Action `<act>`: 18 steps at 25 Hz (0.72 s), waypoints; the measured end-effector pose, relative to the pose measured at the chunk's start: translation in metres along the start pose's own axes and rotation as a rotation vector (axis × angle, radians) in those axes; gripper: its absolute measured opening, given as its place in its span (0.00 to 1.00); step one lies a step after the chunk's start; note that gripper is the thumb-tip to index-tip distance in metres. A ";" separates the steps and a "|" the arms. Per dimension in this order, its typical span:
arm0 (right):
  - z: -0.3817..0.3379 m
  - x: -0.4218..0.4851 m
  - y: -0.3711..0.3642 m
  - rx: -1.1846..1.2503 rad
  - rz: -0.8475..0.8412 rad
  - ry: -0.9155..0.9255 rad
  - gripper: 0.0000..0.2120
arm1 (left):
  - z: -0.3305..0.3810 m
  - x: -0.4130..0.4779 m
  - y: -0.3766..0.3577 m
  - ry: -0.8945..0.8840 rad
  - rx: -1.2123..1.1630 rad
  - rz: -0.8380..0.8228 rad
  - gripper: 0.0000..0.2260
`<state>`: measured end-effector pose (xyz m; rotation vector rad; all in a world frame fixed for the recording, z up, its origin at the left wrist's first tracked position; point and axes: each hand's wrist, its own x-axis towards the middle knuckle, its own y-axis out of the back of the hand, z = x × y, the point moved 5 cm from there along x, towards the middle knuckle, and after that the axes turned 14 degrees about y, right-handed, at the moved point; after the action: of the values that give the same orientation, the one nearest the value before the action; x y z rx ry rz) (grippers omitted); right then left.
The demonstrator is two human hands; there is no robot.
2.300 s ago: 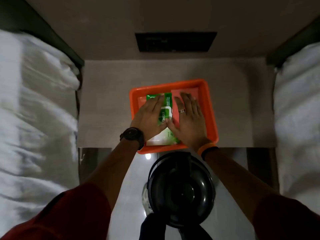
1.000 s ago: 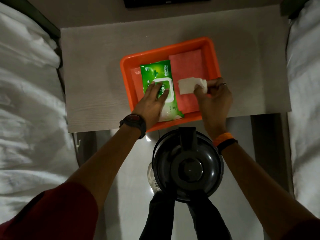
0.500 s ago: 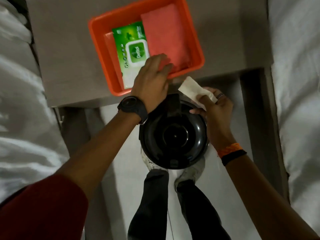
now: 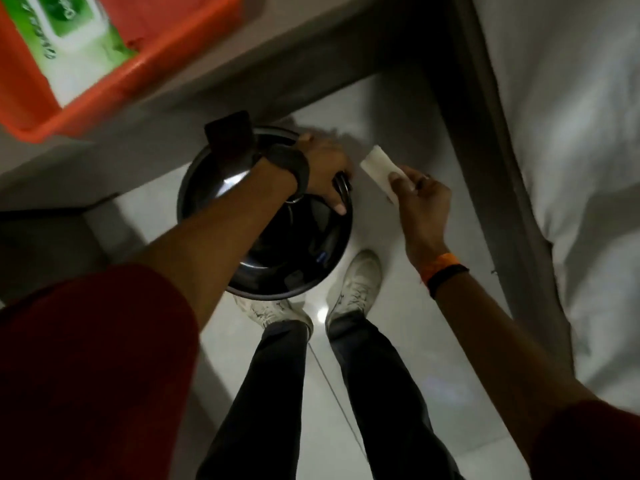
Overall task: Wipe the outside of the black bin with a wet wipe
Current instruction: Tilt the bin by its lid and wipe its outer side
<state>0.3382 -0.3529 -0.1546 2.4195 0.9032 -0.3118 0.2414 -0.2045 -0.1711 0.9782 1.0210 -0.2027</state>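
The black round bin (image 4: 277, 244) with a glossy domed lid stands on the pale floor just in front of my feet. My left hand (image 4: 322, 168) reaches across the lid and grips its far right rim. My right hand (image 4: 420, 195) hovers just right of the bin, apart from it, pinching a folded white wet wipe (image 4: 379, 168) between thumb and fingers. The bin's side wall is mostly hidden under the lid and my left forearm.
An orange tray (image 4: 114, 81) holding a green wipes pack (image 4: 69, 32) sits on the grey table (image 4: 277, 74) above the bin. White bedding (image 4: 571, 150) hangs at the right, with a table leg beside it. My white shoes (image 4: 356, 289) stand close behind the bin.
My left hand left the tray and came down onto the bin's rim. My right hand carried the wipe down beside the bin. The view tilted toward the floor.
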 end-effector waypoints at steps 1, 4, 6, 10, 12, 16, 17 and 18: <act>0.006 0.000 -0.002 -0.035 0.010 0.013 0.10 | -0.001 0.000 0.000 0.004 -0.068 -0.014 0.31; 0.004 -0.011 -0.017 -0.136 -0.015 0.152 0.10 | -0.020 -0.021 -0.003 -0.014 -0.232 -0.037 0.26; 0.000 -0.026 -0.031 -0.189 -0.072 0.225 0.11 | -0.039 -0.053 -0.005 -0.046 -0.276 -0.013 0.26; -0.014 -0.073 -0.076 -0.176 -0.299 0.359 0.16 | -0.087 -0.114 -0.020 0.012 -0.491 0.043 0.20; -0.019 -0.112 -0.102 -0.192 -0.528 0.487 0.20 | -0.099 -0.124 -0.033 0.065 -0.590 0.026 0.19; -0.007 -0.127 -0.121 -0.302 -0.750 0.732 0.26 | -0.105 -0.124 -0.052 0.059 -0.704 0.085 0.19; -0.002 -0.108 -0.126 -0.390 -0.751 0.778 0.26 | -0.107 -0.124 -0.057 0.065 -0.710 0.097 0.19; 0.004 -0.081 -0.132 -0.467 -0.724 0.760 0.26 | -0.108 -0.125 -0.061 0.064 -0.701 0.104 0.18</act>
<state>0.1899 -0.3152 -0.1802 1.6793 1.9191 0.5617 0.0714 -0.1922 -0.1260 0.3957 0.9930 0.2650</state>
